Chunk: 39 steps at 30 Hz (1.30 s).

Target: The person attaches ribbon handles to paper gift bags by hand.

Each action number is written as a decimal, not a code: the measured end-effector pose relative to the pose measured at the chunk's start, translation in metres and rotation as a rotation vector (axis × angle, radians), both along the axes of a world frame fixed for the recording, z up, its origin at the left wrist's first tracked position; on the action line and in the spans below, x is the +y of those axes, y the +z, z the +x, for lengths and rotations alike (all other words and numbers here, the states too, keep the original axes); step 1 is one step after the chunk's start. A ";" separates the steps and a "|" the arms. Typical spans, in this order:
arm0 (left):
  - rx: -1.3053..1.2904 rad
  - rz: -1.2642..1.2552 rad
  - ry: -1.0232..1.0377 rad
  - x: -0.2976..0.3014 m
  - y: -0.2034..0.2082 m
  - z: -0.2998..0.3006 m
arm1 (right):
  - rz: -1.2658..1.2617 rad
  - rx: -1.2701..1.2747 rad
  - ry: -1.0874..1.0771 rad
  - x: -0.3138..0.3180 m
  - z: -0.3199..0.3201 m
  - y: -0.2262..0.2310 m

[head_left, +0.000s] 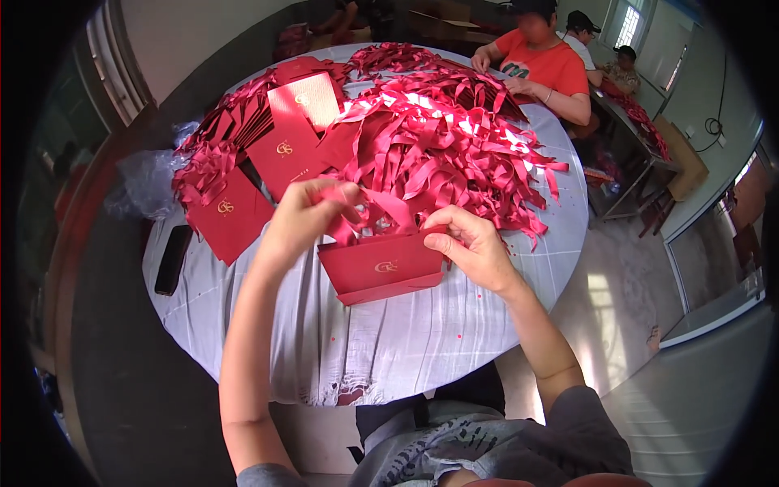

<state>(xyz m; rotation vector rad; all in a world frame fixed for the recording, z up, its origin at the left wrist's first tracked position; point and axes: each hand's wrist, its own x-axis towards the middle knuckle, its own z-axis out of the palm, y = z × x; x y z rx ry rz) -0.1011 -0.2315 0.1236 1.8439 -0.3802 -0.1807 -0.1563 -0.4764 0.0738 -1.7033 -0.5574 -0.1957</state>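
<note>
A small red paper bag (357,276) with a gold emblem stands in front of me on the table, its bottom fold showing at the front. My right hand (480,250) pinches the upper right corner of this bag between thumb and fingers. Over the bag's left side, my left hand (302,213) is closed on a red ribbon (391,209) that loops above the opening. The ribbon's ends at the bag are partly hidden by my fingers. Just beyond both hands lies a large heap of red ribbons (438,154) attached to more bags.
The round table has a pale cloth (235,316), torn at the front edge. Stacked red bags (231,213) fan out at left, near a black phone (172,260) and clear plastic (142,183). A person in an orange-red shirt (552,69) works at the far right; others sit behind.
</note>
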 end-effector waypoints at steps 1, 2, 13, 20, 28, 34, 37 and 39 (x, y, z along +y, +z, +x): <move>0.085 -0.004 0.101 -0.001 0.004 0.002 | 0.019 0.029 0.004 0.000 0.001 0.000; 0.060 0.114 0.102 0.009 0.004 0.011 | 0.039 0.057 0.009 0.001 0.001 0.000; -1.098 0.506 0.233 -0.022 -0.026 -0.055 | -0.008 0.092 0.114 -0.007 0.015 0.001; -1.013 0.357 0.274 -0.024 -0.046 -0.054 | 0.019 0.122 0.129 -0.002 0.016 0.006; -1.053 0.500 0.302 -0.027 -0.031 -0.067 | -0.284 -0.446 -0.010 0.008 0.011 0.010; -1.052 0.653 0.249 -0.029 -0.013 -0.080 | -0.401 -0.593 -0.043 0.016 -0.003 0.026; -1.006 0.733 0.252 -0.033 -0.005 -0.092 | -0.365 -0.596 -0.053 0.012 -0.005 0.019; -0.997 0.729 0.233 -0.024 0.000 -0.096 | -0.315 -0.613 -0.066 0.019 -0.007 0.015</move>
